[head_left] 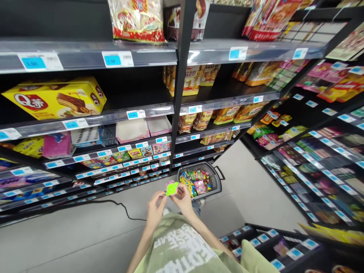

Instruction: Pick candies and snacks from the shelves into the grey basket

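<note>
A small round bright-green item with a pinkish edge is held up in front of my body; its exact kind is too small to tell. My left hand pinches its lower left side between thumb and fingers. On the other side, my right hand grips its right edge, fingers bent round it. Just beyond my right hand, a dark grey shopping basket stands on the floor, holding many colourful small packets.
Black shelves with price tags rise ahead, carrying a yellow cake box and bread bags. More shelving lines the right. A low rack stands at lower right. A black cable runs across the grey floor.
</note>
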A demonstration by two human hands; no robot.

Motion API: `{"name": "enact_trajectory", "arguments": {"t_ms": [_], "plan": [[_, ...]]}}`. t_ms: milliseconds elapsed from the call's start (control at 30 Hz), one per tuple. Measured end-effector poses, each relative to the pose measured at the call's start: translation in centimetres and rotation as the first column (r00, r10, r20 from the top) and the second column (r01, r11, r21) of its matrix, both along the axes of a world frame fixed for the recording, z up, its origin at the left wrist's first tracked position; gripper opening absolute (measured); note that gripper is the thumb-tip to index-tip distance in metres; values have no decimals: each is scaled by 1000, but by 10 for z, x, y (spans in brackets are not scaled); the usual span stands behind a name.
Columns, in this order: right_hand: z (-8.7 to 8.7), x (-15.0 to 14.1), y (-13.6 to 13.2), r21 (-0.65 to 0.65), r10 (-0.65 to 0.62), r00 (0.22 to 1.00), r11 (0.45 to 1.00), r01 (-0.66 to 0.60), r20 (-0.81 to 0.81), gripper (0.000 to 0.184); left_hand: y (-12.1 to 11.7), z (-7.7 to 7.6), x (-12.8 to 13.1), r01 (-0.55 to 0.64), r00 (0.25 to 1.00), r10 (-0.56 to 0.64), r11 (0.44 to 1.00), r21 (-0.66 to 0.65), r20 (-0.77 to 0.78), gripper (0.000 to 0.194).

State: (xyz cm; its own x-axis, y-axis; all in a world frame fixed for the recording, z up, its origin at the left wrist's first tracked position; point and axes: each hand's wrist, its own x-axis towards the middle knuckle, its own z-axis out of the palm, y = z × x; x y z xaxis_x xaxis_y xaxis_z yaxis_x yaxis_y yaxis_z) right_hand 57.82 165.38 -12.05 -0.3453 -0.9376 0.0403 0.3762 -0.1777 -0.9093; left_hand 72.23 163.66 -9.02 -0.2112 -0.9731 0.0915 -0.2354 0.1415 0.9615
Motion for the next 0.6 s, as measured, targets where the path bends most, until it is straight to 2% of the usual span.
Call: {"name": "enact_trajectory", "arguments": {"t_ms": [200,333,467,600], "plan": [[-6,-13,2,38,-43,998,998,45,-50,34,-7,2,-9,153,985,-159,984,96,60,28],[-9,-22,3,30,-87,991,995,91,-102,33,-21,4,-16,141,977,-149,988,63,151,28],[-23,-27,3,102,-133,985,984,144,-109,40,-62,13,-21,55,995,-53,998,-17,84,35],[-46,-31,1,166,-102,987,979,121,-121,30,-125,38,-31,-72,997,73,989,-126,5,41]]}}
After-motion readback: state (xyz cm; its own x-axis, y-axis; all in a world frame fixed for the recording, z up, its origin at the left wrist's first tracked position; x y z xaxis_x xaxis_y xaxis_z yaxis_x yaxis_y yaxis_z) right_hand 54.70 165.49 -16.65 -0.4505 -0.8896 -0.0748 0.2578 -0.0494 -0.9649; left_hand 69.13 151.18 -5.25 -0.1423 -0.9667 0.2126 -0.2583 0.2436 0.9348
